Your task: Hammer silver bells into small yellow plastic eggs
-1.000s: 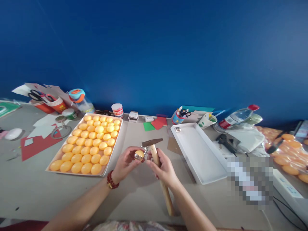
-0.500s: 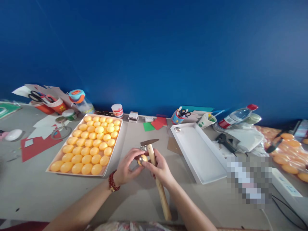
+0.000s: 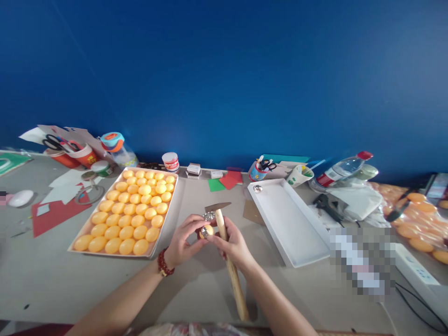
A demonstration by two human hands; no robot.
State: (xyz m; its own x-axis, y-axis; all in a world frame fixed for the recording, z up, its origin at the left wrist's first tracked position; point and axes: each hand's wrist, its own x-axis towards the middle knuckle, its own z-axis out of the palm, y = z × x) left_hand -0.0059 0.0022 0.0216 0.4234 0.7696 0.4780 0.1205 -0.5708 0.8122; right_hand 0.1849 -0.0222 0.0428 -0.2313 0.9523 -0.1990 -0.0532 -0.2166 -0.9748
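Observation:
My left hand [image 3: 184, 239], with a red bead bracelet at the wrist, has its fingers curled round an orange ball [image 3: 209, 230] partly covered in small silvery pieces. A cluster of shiny silver bits [image 3: 209, 216] shows just beyond the ball at the fingertips; whether it is a separate piece I cannot tell. My right hand [image 3: 234, 245] is closed round the wooden handle of a hammer [image 3: 235, 282], its thumb reaching across to touch the ball. The hammer's dark metal head points away from me. On the left stands a shallow box [image 3: 154, 249] of orange balls [image 3: 126, 232].
To the right, a white tray [image 3: 294, 224] holds one silvery ball [image 3: 258, 188] in its far corner. Cups of pens and scissors, a drinking bottle [image 3: 119, 151], a soda bottle [image 3: 341, 170] and paper sheets [image 3: 231, 178] line the wall. A power strip [image 3: 416, 266] lies at right.
The orange ball has turned slightly in my fingers, its silvery patch now further left. Both hands and the hammer stay nearly in place.

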